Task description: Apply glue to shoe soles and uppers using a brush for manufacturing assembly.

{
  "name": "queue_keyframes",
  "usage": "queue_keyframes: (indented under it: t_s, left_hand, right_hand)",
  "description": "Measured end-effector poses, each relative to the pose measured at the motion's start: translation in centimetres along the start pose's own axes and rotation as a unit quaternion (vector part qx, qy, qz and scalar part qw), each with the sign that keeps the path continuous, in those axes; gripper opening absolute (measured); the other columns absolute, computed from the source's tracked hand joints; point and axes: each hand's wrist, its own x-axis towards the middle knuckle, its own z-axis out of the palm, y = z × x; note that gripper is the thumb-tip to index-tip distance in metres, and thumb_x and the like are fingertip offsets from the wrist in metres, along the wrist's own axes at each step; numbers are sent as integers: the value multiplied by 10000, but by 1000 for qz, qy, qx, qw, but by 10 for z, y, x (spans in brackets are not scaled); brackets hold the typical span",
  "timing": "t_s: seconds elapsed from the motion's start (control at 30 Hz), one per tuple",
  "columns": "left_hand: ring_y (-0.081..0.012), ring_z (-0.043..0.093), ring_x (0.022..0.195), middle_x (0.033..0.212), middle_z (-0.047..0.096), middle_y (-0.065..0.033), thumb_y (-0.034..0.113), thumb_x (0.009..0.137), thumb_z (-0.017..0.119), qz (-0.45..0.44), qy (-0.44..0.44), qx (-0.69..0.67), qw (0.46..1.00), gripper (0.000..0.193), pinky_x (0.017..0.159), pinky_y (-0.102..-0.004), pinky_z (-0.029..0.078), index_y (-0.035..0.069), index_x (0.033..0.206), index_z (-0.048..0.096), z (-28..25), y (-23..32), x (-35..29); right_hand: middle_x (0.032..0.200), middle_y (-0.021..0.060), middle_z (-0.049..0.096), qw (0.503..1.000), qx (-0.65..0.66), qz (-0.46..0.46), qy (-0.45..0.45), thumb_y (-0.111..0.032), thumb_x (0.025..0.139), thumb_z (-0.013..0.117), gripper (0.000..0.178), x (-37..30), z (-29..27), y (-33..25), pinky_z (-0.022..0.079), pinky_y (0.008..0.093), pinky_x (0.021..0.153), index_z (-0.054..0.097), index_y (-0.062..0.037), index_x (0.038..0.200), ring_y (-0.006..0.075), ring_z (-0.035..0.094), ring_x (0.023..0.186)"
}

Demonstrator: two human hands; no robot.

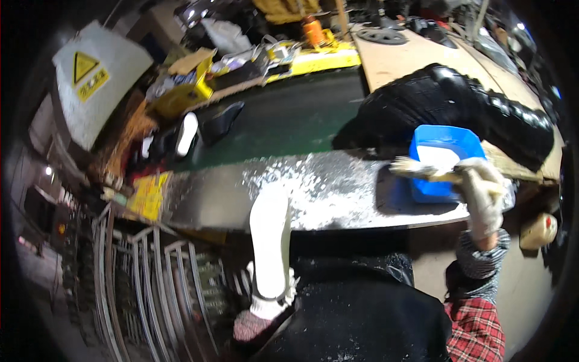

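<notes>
Sole (269, 235), white and pointing toward twelve, sits at seven o'clock, its lower end grasped in the left hand's (267, 309) grip. At three o'clock, the gloved right hand (484, 202) clasps a brush (425, 171) by the blue tub (428, 190) on the bench (208, 193); farther off, a shiny black pile (422, 102) lies at two.

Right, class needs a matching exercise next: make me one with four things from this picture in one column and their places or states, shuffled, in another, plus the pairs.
Things
1. Brush
2. Blue tub
3. Shoe sole
4. Jug

Places or states
A. Contains a white substance
B. Gripped by the gloved right hand
C. Pale, with a red spot
D. Held up by the left hand

Pairs: 1-B, 2-A, 3-D, 4-C
</notes>
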Motion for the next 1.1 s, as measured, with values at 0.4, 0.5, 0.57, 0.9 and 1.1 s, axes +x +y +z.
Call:
queue_keyframes:
  t_s: [0.4,0.5,0.57,0.9,1.1]
  left_hand:
    - [-423,663,821,1104,611,-277,811,837,353,-8,-220,-103,970,924,637,-523,572,69,1379,448,-68,9,47]
    - [-435,647,925,1177,597,-264,792,854,351,-52,-293,-133,945,909,734,-563,555,92,1431,400,-115,-7,66]
    - [-442,609,1057,1310,537,-227,759,879,359,-60,-229,-148,960,872,869,-604,508,129,1482,342,-123,-3,55]
    - [-344,415,1352,1501,397,-108,617,959,385,-32,-278,-156,947,692,1049,-677,333,227,1519,269,-66,14,42]
    - [-367,452,1310,1416,486,-133,555,991,384,14,-215,-46,976,611,1036,-619,389,140,1438,427,1,17,22]
  right_hand:
    - [930,107,703,937,83,105,-324,-177,954,623,260,2,204,63,529,257,792,656,44,1087,131,649,882]
    - [910,112,704,910,58,-109,-396,-140,930,639,197,-9,180,43,548,328,782,673,28,1028,194,672,869]
    - [870,72,698,938,-6,-128,-323,-170,909,682,200,1,202,59,538,288,720,682,12,991,138,660,766]
    - [710,115,662,860,8,-223,-459,-215,897,672,184,12,236,-4,527,290,597,716,-41,860,213,665,649]
    - [738,66,673,791,-85,-316,-516,-276,843,688,229,-35,215,-3,533,333,598,726,-66,929,225,660,645]
